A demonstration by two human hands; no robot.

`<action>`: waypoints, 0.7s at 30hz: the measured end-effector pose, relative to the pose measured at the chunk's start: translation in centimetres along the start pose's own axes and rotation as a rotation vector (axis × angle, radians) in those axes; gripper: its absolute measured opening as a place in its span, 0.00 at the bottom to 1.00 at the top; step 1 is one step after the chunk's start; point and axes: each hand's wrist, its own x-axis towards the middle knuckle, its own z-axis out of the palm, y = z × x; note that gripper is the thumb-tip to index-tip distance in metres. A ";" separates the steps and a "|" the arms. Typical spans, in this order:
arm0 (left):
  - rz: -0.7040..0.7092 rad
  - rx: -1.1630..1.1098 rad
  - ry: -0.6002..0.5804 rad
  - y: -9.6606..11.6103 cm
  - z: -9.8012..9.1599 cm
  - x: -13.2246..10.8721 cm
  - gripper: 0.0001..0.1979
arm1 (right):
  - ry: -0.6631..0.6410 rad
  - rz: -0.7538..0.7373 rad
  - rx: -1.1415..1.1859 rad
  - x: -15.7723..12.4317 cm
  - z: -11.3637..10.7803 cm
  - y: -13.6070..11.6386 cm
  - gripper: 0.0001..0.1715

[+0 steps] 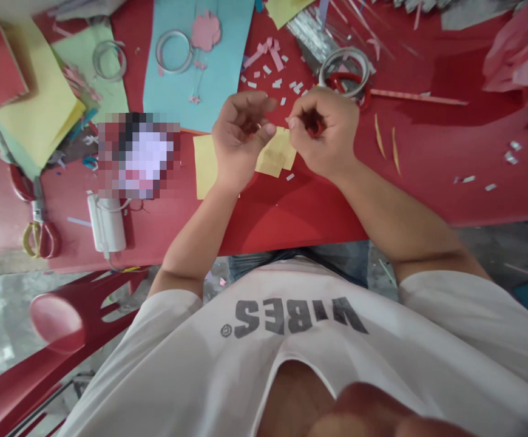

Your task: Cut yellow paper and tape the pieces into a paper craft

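My left hand is raised over the table with its fingers loosely curled and the thumb apart from the blurred fingertips. A tiny pale spot shows near its thumb, too small to name. My right hand faces it, with thumb and forefinger pinched together; what they hold, if anything, is too small to make out. Beneath and between both hands lie yellow paper pieces, partly covered by my left hand. Behind my right hand are a tape roll and red-handled scissors, partly hidden.
Blue paper carries a tape roll and a pink paper cutout. Scissors, a white power bank or adapter and a blurred-out object lie left. A pencil and yellow strips lie right. A red chair stands below left.
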 end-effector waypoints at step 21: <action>-0.207 0.337 -0.266 -3.7 -3.5 1.9 0.34 | -0.156 0.168 -0.289 -0.8 1.6 5.8 0.31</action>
